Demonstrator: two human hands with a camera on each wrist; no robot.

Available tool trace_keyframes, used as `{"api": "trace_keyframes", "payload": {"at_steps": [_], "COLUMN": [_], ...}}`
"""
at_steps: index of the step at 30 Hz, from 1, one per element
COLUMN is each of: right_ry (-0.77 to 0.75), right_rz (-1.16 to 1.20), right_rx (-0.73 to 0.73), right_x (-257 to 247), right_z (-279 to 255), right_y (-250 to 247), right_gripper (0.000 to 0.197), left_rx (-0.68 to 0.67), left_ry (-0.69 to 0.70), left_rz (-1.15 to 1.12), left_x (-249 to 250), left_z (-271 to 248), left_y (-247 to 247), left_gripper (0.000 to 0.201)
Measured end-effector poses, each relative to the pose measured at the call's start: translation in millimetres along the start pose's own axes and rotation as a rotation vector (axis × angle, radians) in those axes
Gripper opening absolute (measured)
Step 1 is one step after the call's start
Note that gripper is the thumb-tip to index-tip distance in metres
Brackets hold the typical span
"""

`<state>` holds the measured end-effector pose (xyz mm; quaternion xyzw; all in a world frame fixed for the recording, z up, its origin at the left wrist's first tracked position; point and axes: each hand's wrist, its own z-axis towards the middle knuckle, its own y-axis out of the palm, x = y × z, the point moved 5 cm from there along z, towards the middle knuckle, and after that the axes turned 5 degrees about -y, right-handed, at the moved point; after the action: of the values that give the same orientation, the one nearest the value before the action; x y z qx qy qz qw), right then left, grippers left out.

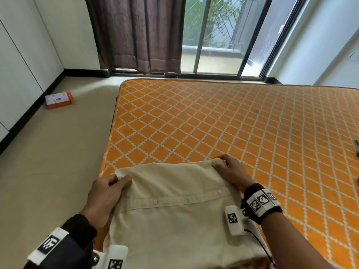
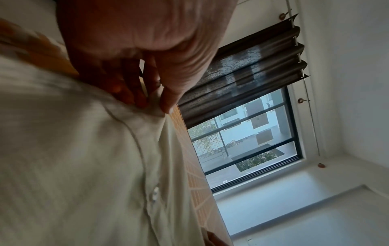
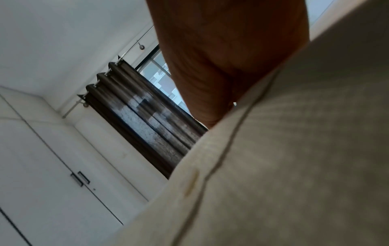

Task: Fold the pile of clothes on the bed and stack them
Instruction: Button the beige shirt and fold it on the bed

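Cream button-up shirt (image 1: 174,216) is lying partly folded on the near-left corner of the orange bed (image 1: 252,133). Left hand (image 1: 105,193) is pinching the shirt's far-left corner, thumb on top; right hand (image 1: 229,171) is gripping its far-right corner, fingers curled around cloth. Orange-white box (image 1: 59,100) is sitting on the floor, well left of bed.

Both hands (image 1: 105,191) (image 1: 229,171) pinching, fingers curled
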<state>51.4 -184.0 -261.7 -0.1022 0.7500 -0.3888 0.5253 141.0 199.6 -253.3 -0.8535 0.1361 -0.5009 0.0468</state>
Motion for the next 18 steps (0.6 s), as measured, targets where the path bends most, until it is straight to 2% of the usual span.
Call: {"api": "trace_keyframes", "payload": {"at_steps": [2,6,8,11,13,14,15,16,17,18], "right_ry": [0.044,0.077,0.057,0.024,-0.044,-0.104,-0.173,-0.243,-0.304,-0.350], "right_rz": [0.069,0.227,0.228,0.126,-0.053,-0.142,-0.202,-0.234,-0.247,-0.270], "right_rx": [0.041,0.141,0.166,0.214,0.236,0.228,0.195,0.125,0.011,-0.140], "right_x": [10,26,24,13,-3,-17,-34,-51,-66,-78], "right_z": [7,8,6,1,-7,-14,-25,-40,-58,-79], "right_y": [-1,-11,-12,-17,-23,-23,-19,-8,10,36], "right_gripper": [0.022,0.015,0.013,0.013,0.027,0.036,0.043,0.048,0.056,0.069], "left_rx": [0.063,0.219,0.248,0.389,0.549,0.575,0.535,0.428,0.257,0.084], "left_ry": [0.044,0.089,0.137,0.273,0.422,0.546,0.687,0.811,0.867,0.855], "left_rz": [-0.001,0.152,0.273,0.481,0.621,0.721,0.815,0.911,1.005,1.092], "left_x": [3,-1,-1,9,22,30,35,36,31,22], "left_z": [3,6,1,-16,-36,-46,-56,-65,-68,-68], "left_y": [0,-11,-10,-9,-9,-3,9,25,42,56], "left_gripper": [0.027,0.051,0.050,0.029,0.025,0.029,0.036,0.043,0.051,0.061]}}
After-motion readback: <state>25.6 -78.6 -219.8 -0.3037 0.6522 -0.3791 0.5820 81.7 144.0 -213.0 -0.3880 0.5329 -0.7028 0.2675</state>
